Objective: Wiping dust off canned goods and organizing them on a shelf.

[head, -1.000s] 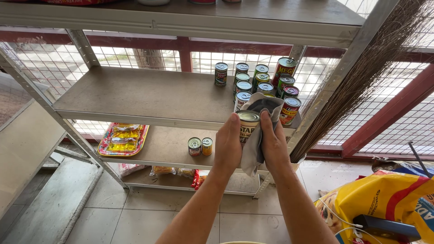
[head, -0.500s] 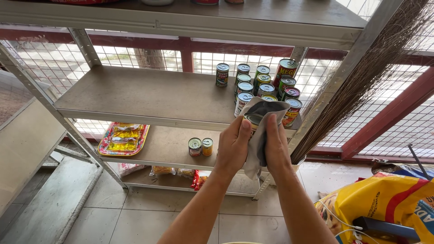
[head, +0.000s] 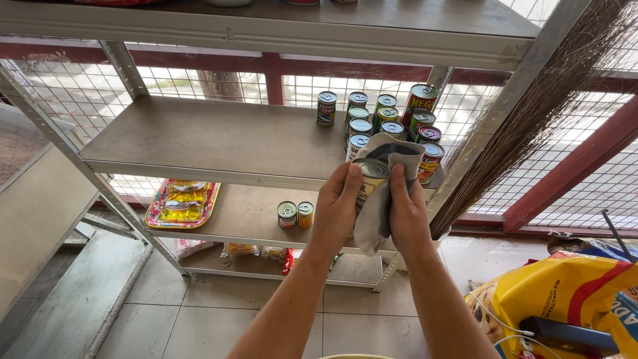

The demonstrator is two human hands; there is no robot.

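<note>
The left hand point(head: 337, 207) is gripping a tin can point(head: 369, 178) in front of the metal shelf point(head: 212, 143). The right hand point(head: 407, 214) is pressing a grey cloth point(head: 384, 193) around that can, fingers closed on the fabric.

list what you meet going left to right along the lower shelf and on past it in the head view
tray of yellow packets → two small cans → left hand → can wrapped in grey cloth → right hand → broom bristles → yellow bag

Both bare forearms reach up and forward from the bottom edge, converging toward the middle. The left hand point(head: 339, 209) is curled with fingers wrapped forward, thumb inward. The right hand point(head: 407, 214) stands just beside it, fingers pointing up, gripping, wrists nearly parallel.
</note>
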